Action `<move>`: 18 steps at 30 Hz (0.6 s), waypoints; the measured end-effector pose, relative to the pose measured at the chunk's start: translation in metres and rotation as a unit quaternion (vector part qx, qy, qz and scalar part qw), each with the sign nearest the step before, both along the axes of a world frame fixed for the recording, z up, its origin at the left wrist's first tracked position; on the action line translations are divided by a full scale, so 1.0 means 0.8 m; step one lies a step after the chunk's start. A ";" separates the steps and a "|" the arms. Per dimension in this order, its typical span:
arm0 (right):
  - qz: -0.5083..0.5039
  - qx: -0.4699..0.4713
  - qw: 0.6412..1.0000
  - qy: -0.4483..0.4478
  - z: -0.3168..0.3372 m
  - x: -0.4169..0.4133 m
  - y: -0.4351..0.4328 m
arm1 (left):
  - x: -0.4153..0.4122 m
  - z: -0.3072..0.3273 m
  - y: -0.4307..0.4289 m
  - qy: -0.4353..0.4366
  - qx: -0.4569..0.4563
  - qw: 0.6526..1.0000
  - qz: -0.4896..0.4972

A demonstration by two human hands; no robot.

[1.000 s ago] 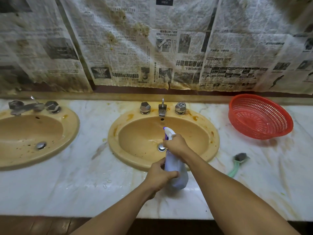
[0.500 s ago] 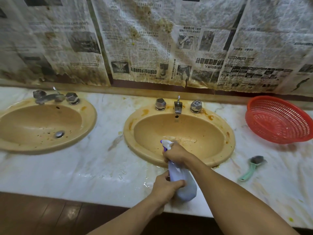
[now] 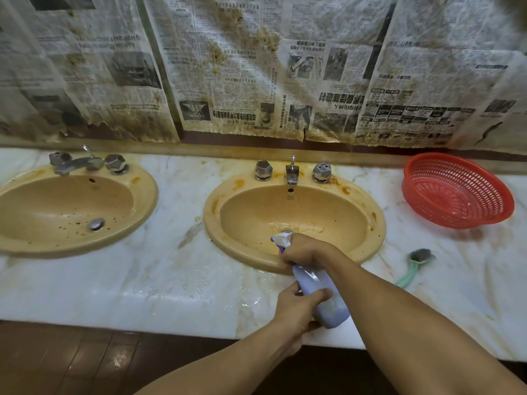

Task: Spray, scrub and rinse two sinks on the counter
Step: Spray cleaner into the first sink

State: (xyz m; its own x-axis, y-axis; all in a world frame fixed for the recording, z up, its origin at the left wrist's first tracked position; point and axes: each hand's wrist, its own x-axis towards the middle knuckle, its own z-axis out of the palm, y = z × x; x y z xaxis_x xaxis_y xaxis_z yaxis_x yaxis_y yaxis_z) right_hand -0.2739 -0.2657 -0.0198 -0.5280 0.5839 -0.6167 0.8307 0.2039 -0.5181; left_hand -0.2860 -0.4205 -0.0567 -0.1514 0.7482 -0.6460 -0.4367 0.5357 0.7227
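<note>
The right grip (image 3: pixel 302 249) clasps the spray bottle (image 3: pixel 322 297) at its neck; the left grip (image 3: pixel 296 309) wraps its base. The bottle tilts above the front edge of the counter (image 3: pixel 171 280), its nozzle over the right sink (image 3: pixel 336 212).

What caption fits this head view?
Left hand and right hand hold a spray bottle at one stained sink.

The counter (image 3: pixel 142 286) runs across the middle of the frame, with newspaper (image 3: pixel 242 67) on the wall behind it and floor (image 3: pixel 85 360) before it at lower left. Two sinks are set in it: the left sink (image 3: pixel 148 201) at the frame's left edge, the right sink (image 3: pixel 209 223) near the centre, each with a tap (image 3: pixel 77 163) at its back rim. A basket (image 3: pixel 456 192) sits tilted at right, behind a brush (image 3: pixel 413 266) lying beside the right sink. The bottle (image 3: pixel 322 289) leans over that sink's front rim, with the right hand (image 3: pixel 305 249) holding its top and the left hand (image 3: pixel 296 309) its body.
</note>
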 end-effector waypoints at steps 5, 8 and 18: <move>0.035 0.006 0.999 0.008 0.015 0.012 0.009 | 0.020 0.013 0.012 -0.013 0.010 1.000 0.020; 0.024 0.007 1.000 0.004 0.031 0.019 0.011 | 0.024 0.019 0.018 -0.003 0.008 1.000 0.027; 0.040 0.027 0.999 0.021 0.028 0.047 0.010 | 0.053 0.020 0.014 0.029 0.015 0.999 0.039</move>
State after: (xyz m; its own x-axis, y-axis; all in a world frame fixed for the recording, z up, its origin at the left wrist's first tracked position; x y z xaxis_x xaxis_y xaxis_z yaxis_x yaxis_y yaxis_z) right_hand -0.2361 -0.2579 0.0025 -0.5997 0.5703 -0.5614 0.7878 0.2976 -0.5392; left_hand -0.2439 -0.4091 -0.0410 -0.2468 0.7519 -0.6113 -0.4333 0.4786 0.7637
